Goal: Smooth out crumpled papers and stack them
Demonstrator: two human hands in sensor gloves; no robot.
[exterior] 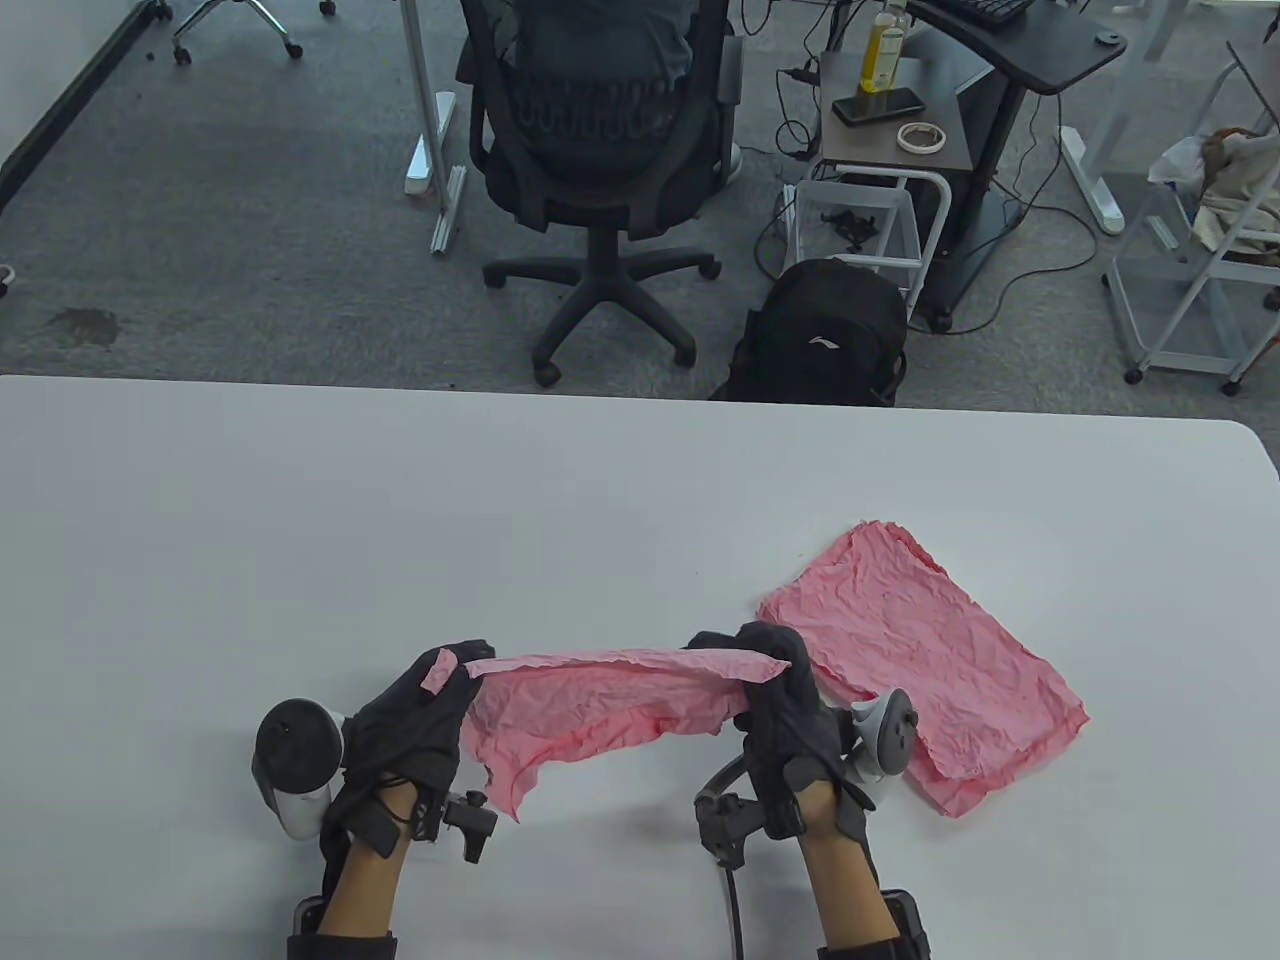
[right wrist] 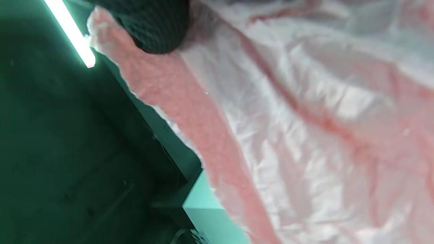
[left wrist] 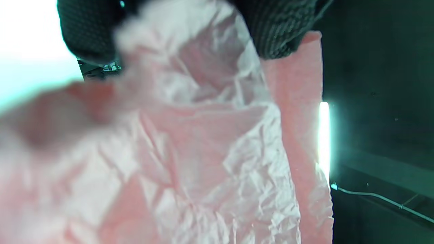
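Low in the frame's centre: crumpled pink paper sheet (exterior: 600,705) stretched taut above the white table (exterior: 300,550), left hand (exterior: 415,715) pinching one end in a closed grip, right hand (exterior: 775,700) gripping the other. Just right of it, flattened pink paper sheet (exterior: 920,660) lying flat on the table.

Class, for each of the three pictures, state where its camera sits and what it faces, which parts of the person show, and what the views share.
Table view: above, looking down at the white table; shows both gloved hands, left hand, right hand, stretching a crumpled pink paper sheet beside a flattened pink paper sheet.
Left wrist view: close behind the held sheet; fingers at top.
Right wrist view: likewise; fingers at top.
Shared: the held sheet.
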